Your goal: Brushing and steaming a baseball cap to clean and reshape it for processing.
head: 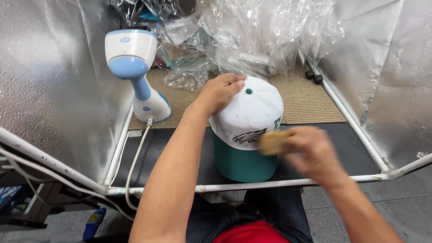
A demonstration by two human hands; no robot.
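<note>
Brushing a cap held steady on a stand

The white fabric baseball cap with a teal brim (pixel 252 110) sits on a teal cylindrical form (pixel 243 159) on the dark mat (pixel 180 148); the left hand (pixel 220 92) lies flat and spread over its crown, while the right hand (pixel 310 153), blurred, grips a small tan wooden brush (pixel 273 142) against the front panel. The cap looks light and soft, stiffer at the front; holding the crown seems the safest purchase. A white-and-blue handheld steamer (pixel 135 72) stands well apart
</note>
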